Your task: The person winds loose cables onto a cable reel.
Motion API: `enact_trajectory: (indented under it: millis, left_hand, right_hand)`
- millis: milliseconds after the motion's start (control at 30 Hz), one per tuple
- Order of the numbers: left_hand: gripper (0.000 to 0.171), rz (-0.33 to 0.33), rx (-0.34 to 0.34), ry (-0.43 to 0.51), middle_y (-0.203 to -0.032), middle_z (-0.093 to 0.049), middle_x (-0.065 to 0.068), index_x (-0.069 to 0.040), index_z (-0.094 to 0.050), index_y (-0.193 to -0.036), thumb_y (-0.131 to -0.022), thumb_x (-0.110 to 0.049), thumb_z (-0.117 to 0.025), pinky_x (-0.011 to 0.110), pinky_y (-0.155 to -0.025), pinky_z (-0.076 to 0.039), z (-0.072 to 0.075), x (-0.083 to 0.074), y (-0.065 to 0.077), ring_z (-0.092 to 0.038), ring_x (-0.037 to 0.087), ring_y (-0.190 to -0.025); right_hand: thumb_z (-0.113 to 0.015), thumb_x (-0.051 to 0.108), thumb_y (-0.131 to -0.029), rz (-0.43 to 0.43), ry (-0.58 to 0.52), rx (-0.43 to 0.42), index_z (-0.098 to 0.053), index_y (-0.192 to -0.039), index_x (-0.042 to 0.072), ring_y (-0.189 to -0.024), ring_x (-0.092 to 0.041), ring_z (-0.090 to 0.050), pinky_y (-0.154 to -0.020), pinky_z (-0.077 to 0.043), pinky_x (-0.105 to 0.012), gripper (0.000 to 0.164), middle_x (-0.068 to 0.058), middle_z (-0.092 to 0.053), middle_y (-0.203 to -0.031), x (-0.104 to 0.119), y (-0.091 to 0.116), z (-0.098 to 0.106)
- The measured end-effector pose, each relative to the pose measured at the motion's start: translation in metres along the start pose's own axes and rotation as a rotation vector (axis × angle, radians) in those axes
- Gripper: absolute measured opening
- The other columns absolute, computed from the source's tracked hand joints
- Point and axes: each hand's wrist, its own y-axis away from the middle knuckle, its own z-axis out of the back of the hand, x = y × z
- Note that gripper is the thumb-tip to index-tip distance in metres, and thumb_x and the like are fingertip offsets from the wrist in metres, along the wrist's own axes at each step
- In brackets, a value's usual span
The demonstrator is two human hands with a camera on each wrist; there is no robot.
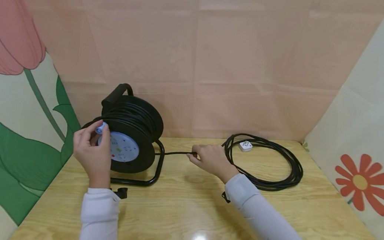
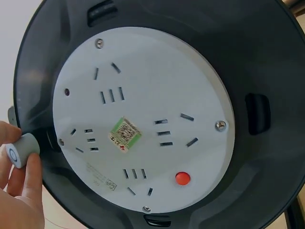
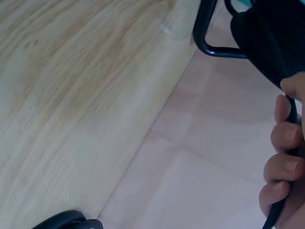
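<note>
A black cable reel [image 1: 147, 160] stands on its tubular frame at the left of the table, black cable wound round its drum. Its pale blue socket panel [image 2: 157, 105] carries several slots, a sticker and a red button. My left hand [image 1: 93, 150] pinches the small blue-grey crank knob [image 2: 23, 150] at the rim of the reel. To the right of the reel, my right hand [image 1: 212, 159] grips the black cable [image 1: 177, 153] that runs from the drum. In the right wrist view, curled fingers [image 3: 286, 136] wrap that cable.
A loose coil of black cable [image 1: 295, 170] lies on the wooden table [image 1: 172, 215] at the right. The white plug [image 1: 245, 146] rests inside the loop. A pink sheet [image 1: 216, 62] hangs behind, with flower-printed sheets at both sides.
</note>
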Motion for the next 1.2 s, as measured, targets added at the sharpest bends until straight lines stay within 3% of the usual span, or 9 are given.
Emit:
enact_trajectory:
  millis: [133, 300, 500, 600, 700, 833, 1033, 1200]
  left_hand:
    - [0.019, -0.050, 0.028, -0.063, -0.098, -0.054, -0.005, -0.003, -0.077, -0.106, -0.090, -0.013, -0.076, 0.022, -0.089, -0.054, 0.001, 0.004, 0.001, -0.060, 0.011, -0.098]
    - [0.020, -0.132, 0.085, -0.201, -0.097, -0.058, 0.009, -0.004, -0.078, -0.105, -0.091, -0.019, -0.075, 0.018, -0.087, -0.053, 0.001, -0.002, 0.002, -0.059, 0.014, -0.095]
    - [0.018, -0.179, 0.176, -0.281, -0.095, -0.059, 0.012, -0.001, -0.078, -0.101, -0.091, -0.016, -0.074, 0.014, -0.083, -0.052, -0.002, -0.016, 0.003, -0.059, 0.017, -0.090]
    - [0.017, -0.183, 0.220, -0.300, -0.094, -0.059, 0.010, -0.003, -0.078, -0.100, -0.090, -0.016, -0.075, 0.013, -0.082, -0.052, -0.004, -0.020, 0.006, -0.059, 0.016, -0.089]
    - [0.014, -0.192, 0.254, -0.296, -0.092, -0.060, 0.009, -0.003, -0.079, -0.098, -0.089, -0.014, -0.075, 0.012, -0.081, -0.052, -0.006, -0.023, 0.010, -0.059, 0.016, -0.087]
    - [0.011, -0.209, 0.290, -0.275, -0.090, -0.060, 0.009, -0.003, -0.079, -0.096, -0.089, -0.010, -0.074, 0.010, -0.080, -0.051, -0.008, -0.025, 0.015, -0.059, 0.017, -0.085]
    - [0.009, -0.223, 0.314, -0.280, -0.087, -0.061, 0.009, -0.004, -0.080, -0.094, -0.088, -0.010, -0.076, 0.008, -0.075, -0.049, -0.010, -0.025, 0.022, -0.061, 0.018, -0.081]
    - [0.012, -0.235, 0.345, -0.330, -0.086, -0.063, 0.007, -0.006, -0.080, -0.093, -0.087, -0.015, -0.079, 0.014, -0.069, -0.050, -0.010, -0.025, 0.025, -0.063, 0.016, -0.076]
  right_hand:
    - [-0.066, 0.044, -0.096, -0.069, 0.027, 0.037, -0.065, -0.081, 0.021, -0.041, -0.007, -0.038, -0.035, -0.023, -0.026, 0.029, 0.011, -0.052, -0.059, 0.004, -0.003, -0.002]
    - [-0.062, 0.046, -0.098, -0.190, 0.020, 0.108, -0.065, -0.082, 0.022, -0.045, -0.007, -0.043, -0.037, -0.032, -0.029, 0.029, 0.013, -0.057, -0.064, 0.012, -0.011, -0.008]
    - [-0.059, 0.034, -0.100, -0.157, 0.044, 0.082, -0.064, -0.089, 0.018, -0.052, -0.010, -0.049, -0.042, -0.040, -0.031, 0.021, 0.008, -0.058, -0.071, 0.021, -0.019, -0.013]
    - [-0.061, 0.036, -0.100, -0.118, 0.114, 0.011, -0.064, -0.087, 0.017, -0.048, -0.009, -0.045, -0.039, -0.036, -0.029, 0.024, 0.006, -0.054, -0.067, 0.023, -0.020, -0.015]
    - [-0.064, 0.047, -0.097, -0.140, 0.179, -0.062, -0.060, -0.072, 0.017, -0.040, -0.007, -0.032, -0.035, -0.025, -0.026, 0.039, 0.007, -0.045, -0.054, 0.025, -0.022, -0.016]
    - [-0.064, 0.058, -0.093, -0.185, 0.186, -0.050, -0.045, -0.057, 0.021, -0.039, -0.008, -0.021, -0.035, -0.017, -0.026, 0.055, 0.009, -0.030, -0.043, 0.026, -0.023, -0.015]
    - [-0.063, 0.043, -0.097, -0.192, 0.079, 0.080, -0.054, -0.067, 0.020, -0.040, -0.009, -0.038, -0.036, -0.029, -0.028, 0.038, 0.010, -0.046, -0.052, 0.031, -0.025, -0.017]
    - [-0.061, 0.035, -0.096, -0.166, 0.038, 0.104, -0.066, -0.080, 0.019, -0.045, -0.007, -0.045, -0.038, -0.037, -0.030, 0.022, 0.012, -0.058, -0.063, 0.033, -0.025, -0.016]
